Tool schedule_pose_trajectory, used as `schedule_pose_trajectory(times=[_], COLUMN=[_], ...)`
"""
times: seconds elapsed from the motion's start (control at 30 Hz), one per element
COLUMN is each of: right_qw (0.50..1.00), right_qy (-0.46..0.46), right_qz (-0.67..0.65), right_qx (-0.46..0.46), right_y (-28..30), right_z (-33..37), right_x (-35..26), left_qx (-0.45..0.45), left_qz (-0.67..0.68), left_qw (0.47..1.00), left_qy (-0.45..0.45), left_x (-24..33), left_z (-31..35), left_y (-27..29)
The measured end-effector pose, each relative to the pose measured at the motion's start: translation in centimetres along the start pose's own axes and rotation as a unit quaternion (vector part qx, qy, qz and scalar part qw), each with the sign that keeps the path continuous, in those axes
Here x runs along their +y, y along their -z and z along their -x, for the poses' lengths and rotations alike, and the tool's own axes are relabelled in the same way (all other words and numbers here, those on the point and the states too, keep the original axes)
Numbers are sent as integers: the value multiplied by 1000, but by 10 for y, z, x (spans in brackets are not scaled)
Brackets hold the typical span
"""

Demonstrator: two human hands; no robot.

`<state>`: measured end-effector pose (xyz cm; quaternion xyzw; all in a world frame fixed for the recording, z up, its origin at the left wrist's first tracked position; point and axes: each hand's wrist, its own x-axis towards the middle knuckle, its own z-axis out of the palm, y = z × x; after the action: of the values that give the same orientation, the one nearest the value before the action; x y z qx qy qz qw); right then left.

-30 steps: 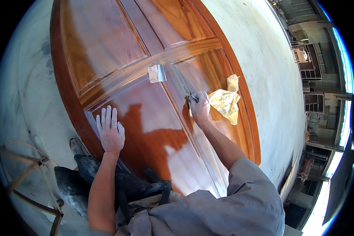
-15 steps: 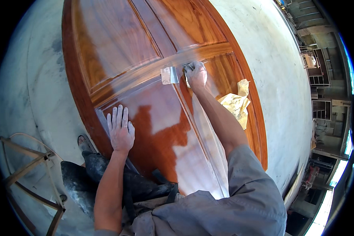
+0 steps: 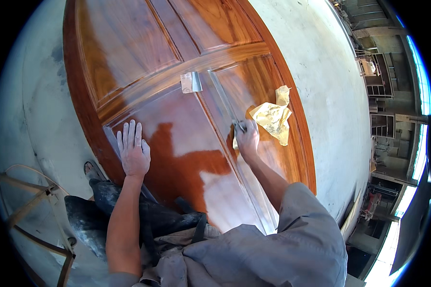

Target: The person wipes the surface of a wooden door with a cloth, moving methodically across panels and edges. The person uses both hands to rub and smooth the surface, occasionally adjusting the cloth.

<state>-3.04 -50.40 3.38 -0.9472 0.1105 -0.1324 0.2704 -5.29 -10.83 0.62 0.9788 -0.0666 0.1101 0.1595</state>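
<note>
A large glossy brown wooden door (image 3: pixel 182 143) with raised panels lies below me, whitish dust across much of it. My left hand (image 3: pixel 133 152), dusty and with fingers stretched out, rests flat on the lower left panel. On the upright bar between the lower panels, my right hand (image 3: pixel 247 136) is closed round a small dark grey piece of sandpaper (image 3: pixel 236 128), mostly hidden by the fingers. A folded piece of sandpaper (image 3: pixel 187 83) with a printed back lies on the crossbar. To the right of my right hand is a crumpled yellow sheet (image 3: pixel 274 118).
At lower left stands a wooden frame (image 3: pixel 31 205) on the pale concrete floor (image 3: pixel 38 110). My sandalled foot (image 3: pixel 90 170) is beside the door's left edge. Wooden shelving (image 3: pixel 382 125) and other furniture line the far right side.
My right hand has drawn the sandpaper down along the upright bar toward me, from near the crossbar. My left hand stays on the same panel; the whole view has shifted slightly.
</note>
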Motion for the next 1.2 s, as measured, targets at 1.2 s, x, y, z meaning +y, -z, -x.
schedule_pose_trajectory(times=[1.2], right_qw=[998], right_qy=[-52], right_qz=[27], right_qx=[-30], right_y=[-23], right_z=[-79], right_x=[-33], left_qx=[-2], left_qz=[1], left_qw=[1000], left_qy=[0], left_x=[5], left_z=[-1], left_y=[-3])
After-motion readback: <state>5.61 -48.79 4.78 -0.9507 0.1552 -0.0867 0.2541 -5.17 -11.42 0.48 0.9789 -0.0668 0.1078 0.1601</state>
